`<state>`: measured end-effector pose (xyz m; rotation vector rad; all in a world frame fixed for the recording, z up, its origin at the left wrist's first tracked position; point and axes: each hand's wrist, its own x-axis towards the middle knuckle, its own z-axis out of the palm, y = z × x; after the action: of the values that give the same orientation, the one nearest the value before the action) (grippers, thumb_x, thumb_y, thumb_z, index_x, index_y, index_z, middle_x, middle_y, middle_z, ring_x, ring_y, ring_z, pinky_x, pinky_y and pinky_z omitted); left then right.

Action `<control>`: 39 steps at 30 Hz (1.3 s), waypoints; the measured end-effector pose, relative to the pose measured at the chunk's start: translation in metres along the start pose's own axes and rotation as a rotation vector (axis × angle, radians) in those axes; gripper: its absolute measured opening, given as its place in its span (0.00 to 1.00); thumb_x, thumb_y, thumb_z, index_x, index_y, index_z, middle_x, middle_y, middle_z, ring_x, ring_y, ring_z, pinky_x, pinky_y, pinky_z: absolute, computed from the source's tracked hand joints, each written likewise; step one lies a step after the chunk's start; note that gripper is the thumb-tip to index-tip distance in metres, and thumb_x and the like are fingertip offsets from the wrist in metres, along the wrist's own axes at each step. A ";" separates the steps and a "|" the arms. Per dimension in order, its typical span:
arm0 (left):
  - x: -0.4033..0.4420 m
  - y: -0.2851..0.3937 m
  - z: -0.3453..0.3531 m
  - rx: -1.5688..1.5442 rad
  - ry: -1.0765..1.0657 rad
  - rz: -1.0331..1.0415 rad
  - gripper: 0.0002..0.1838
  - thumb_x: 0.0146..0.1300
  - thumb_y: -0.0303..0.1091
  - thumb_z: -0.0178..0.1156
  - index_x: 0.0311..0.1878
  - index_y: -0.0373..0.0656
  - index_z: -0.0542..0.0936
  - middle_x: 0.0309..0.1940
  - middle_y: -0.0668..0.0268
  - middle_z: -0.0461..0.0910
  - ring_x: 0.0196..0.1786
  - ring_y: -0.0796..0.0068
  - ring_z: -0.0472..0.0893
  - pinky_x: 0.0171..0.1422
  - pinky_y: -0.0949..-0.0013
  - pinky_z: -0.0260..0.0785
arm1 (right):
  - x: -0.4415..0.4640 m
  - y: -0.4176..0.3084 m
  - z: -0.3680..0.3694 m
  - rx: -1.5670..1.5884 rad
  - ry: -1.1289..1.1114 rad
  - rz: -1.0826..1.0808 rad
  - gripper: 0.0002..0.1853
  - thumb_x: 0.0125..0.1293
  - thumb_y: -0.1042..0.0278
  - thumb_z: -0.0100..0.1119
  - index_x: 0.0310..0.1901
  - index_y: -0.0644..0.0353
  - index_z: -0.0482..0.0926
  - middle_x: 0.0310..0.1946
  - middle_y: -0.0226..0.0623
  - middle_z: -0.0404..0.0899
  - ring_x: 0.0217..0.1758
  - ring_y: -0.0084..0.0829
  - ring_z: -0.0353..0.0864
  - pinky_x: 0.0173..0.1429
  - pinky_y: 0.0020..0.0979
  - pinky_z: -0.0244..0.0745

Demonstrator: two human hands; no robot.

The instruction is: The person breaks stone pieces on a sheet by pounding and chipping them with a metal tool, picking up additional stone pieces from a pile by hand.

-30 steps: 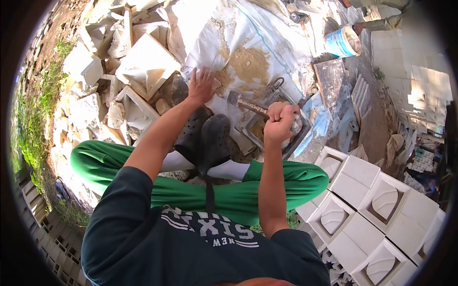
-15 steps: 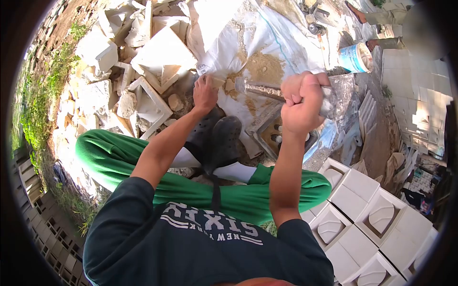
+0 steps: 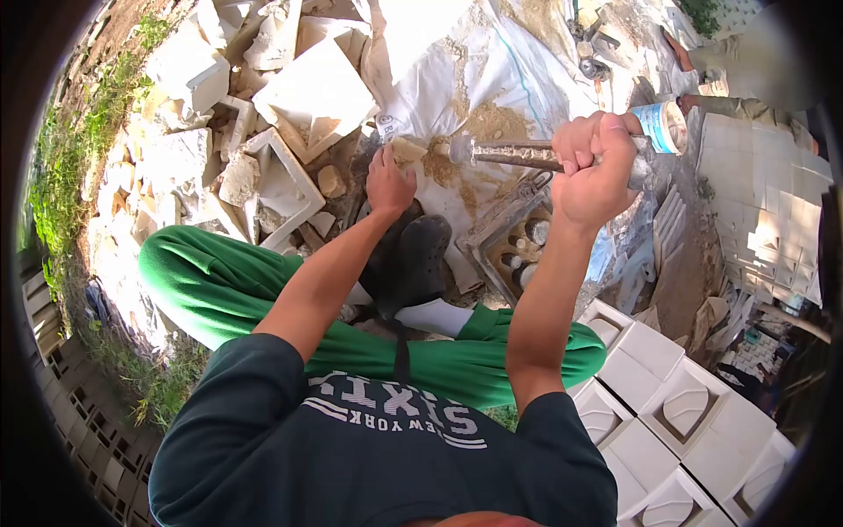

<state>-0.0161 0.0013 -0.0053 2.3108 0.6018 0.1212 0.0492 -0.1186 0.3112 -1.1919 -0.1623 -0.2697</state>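
Note:
My right hand (image 3: pixel 595 171) is wrapped round the handle of a hammer (image 3: pixel 518 155), whose head points left over the white sack (image 3: pixel 421 79). With its fingers, my left hand (image 3: pixel 389 183) holds a small pale block (image 3: pixel 408 149) beside the dark shoes (image 3: pixel 417 255). Sandy powder (image 3: pixel 496 123) lies on the sack just beyond the hammer. Below the hammer is a square mould frame (image 3: pixel 483 255) with round pieces inside, partly hidden by my right forearm.
Broken white blocks (image 3: pixel 316 97) are heaped at the left. A blue and white bucket (image 3: pixel 659 128) stands at the upper right, near another person's legs (image 3: pixel 746 107). Patterned white blocks (image 3: pixel 650 360) are laid out at the lower right.
My right hand has risen and moved right with the hammer, away from the mould frame. My left hand, earlier spread on the sack, now has its fingers on the pale block.

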 end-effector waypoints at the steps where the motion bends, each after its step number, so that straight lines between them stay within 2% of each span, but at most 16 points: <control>1: -0.001 0.000 0.001 0.000 0.002 -0.008 0.37 0.55 0.39 0.63 0.66 0.38 0.62 0.63 0.51 0.65 0.64 0.51 0.67 0.66 0.56 0.63 | 0.000 0.002 0.000 0.000 -0.005 0.006 0.14 0.62 0.76 0.49 0.20 0.59 0.62 0.12 0.26 0.61 0.15 0.16 0.54 0.20 0.24 0.53; 3: 0.001 -0.001 0.002 -0.022 0.024 -0.009 0.35 0.55 0.39 0.63 0.65 0.39 0.64 0.63 0.51 0.66 0.64 0.51 0.67 0.65 0.57 0.64 | -0.003 0.013 -0.004 -0.029 0.033 -0.004 0.14 0.62 0.76 0.49 0.20 0.59 0.63 0.12 0.26 0.61 0.15 0.16 0.55 0.20 0.24 0.53; 6: -0.001 0.006 -0.003 -0.018 0.036 -0.007 0.35 0.55 0.39 0.63 0.65 0.40 0.64 0.62 0.52 0.66 0.64 0.51 0.67 0.65 0.56 0.65 | -0.010 0.102 -0.045 -0.270 -0.044 -0.077 0.13 0.63 0.72 0.52 0.21 0.62 0.69 0.14 0.27 0.68 0.17 0.18 0.63 0.21 0.24 0.56; 8: 0.003 0.008 -0.002 -0.020 0.048 -0.002 0.35 0.55 0.39 0.63 0.65 0.40 0.64 0.62 0.52 0.66 0.64 0.52 0.67 0.65 0.56 0.66 | -0.008 0.112 -0.048 -0.257 -0.097 -0.065 0.12 0.63 0.72 0.52 0.21 0.62 0.69 0.14 0.27 0.68 0.17 0.18 0.64 0.21 0.24 0.56; 11: -0.002 0.006 0.000 -0.024 0.035 -0.010 0.35 0.55 0.40 0.63 0.66 0.40 0.64 0.63 0.53 0.66 0.65 0.52 0.66 0.65 0.56 0.65 | -0.005 0.092 -0.038 -0.236 -0.128 -0.028 0.12 0.62 0.72 0.53 0.22 0.63 0.69 0.14 0.27 0.66 0.16 0.18 0.62 0.21 0.25 0.55; 13: 0.002 0.005 0.001 -0.031 0.029 -0.026 0.36 0.55 0.40 0.63 0.66 0.40 0.63 0.64 0.54 0.65 0.66 0.53 0.65 0.66 0.56 0.64 | 0.005 0.067 -0.029 -0.073 -0.058 0.063 0.12 0.62 0.73 0.52 0.21 0.62 0.67 0.13 0.27 0.63 0.16 0.18 0.59 0.21 0.25 0.54; 17: -0.003 0.006 0.003 -0.037 0.044 -0.011 0.35 0.56 0.41 0.63 0.66 0.41 0.64 0.63 0.54 0.66 0.66 0.53 0.66 0.65 0.56 0.65 | 0.008 0.013 -0.007 0.001 -0.049 -0.006 0.13 0.63 0.74 0.51 0.21 0.59 0.63 0.13 0.26 0.60 0.15 0.17 0.55 0.21 0.24 0.53; 20: 0.000 0.004 0.004 -0.038 0.053 -0.007 0.35 0.57 0.41 0.63 0.66 0.41 0.64 0.63 0.54 0.66 0.65 0.53 0.66 0.65 0.56 0.65 | 0.000 0.022 -0.011 0.053 0.031 0.023 0.13 0.63 0.74 0.50 0.20 0.59 0.63 0.13 0.26 0.61 0.16 0.17 0.57 0.21 0.23 0.53; 24: -0.001 0.007 -0.001 -0.050 0.046 0.007 0.34 0.57 0.41 0.62 0.66 0.41 0.65 0.62 0.55 0.66 0.65 0.53 0.66 0.65 0.56 0.65 | -0.021 0.121 -0.051 -0.166 0.060 0.034 0.13 0.63 0.73 0.50 0.19 0.61 0.66 0.13 0.28 0.65 0.16 0.18 0.61 0.21 0.24 0.55; 29: -0.006 0.003 0.001 -0.031 0.033 0.007 0.34 0.57 0.41 0.62 0.66 0.41 0.64 0.63 0.56 0.66 0.65 0.54 0.66 0.65 0.56 0.65 | -0.029 0.102 -0.046 -0.152 0.012 0.013 0.12 0.63 0.73 0.50 0.20 0.61 0.67 0.13 0.28 0.65 0.16 0.19 0.61 0.21 0.25 0.55; 31: 0.000 0.005 0.002 -0.035 0.042 0.006 0.34 0.57 0.41 0.62 0.66 0.41 0.64 0.63 0.56 0.66 0.65 0.54 0.66 0.65 0.56 0.65 | -0.026 0.079 -0.038 -0.029 -0.004 0.053 0.12 0.63 0.74 0.49 0.20 0.61 0.66 0.13 0.28 0.65 0.16 0.18 0.60 0.21 0.24 0.55; 32: -0.002 0.003 0.003 -0.035 0.048 0.003 0.34 0.57 0.41 0.62 0.65 0.41 0.65 0.63 0.55 0.66 0.65 0.54 0.66 0.65 0.56 0.66 | -0.023 0.063 -0.033 -0.072 0.025 0.017 0.13 0.63 0.74 0.50 0.20 0.60 0.64 0.13 0.28 0.63 0.16 0.18 0.57 0.21 0.24 0.54; 35: -0.003 0.004 0.004 -0.026 0.053 -0.001 0.34 0.56 0.41 0.63 0.65 0.41 0.65 0.63 0.54 0.67 0.65 0.53 0.67 0.64 0.56 0.66 | -0.015 0.033 -0.030 0.077 0.073 0.001 0.13 0.63 0.74 0.51 0.21 0.60 0.63 0.12 0.26 0.61 0.15 0.17 0.54 0.21 0.24 0.52; 39: -0.001 0.007 0.000 -0.029 0.044 0.010 0.34 0.56 0.42 0.63 0.65 0.41 0.65 0.62 0.54 0.67 0.65 0.53 0.67 0.64 0.56 0.67 | -0.021 0.062 -0.045 0.050 0.048 -0.036 0.13 0.63 0.74 0.50 0.20 0.60 0.63 0.12 0.26 0.61 0.15 0.18 0.56 0.20 0.24 0.53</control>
<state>-0.0140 -0.0033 -0.0010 2.2884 0.6063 0.1852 0.0461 -0.1364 0.2339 -1.1329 -0.1477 -0.3244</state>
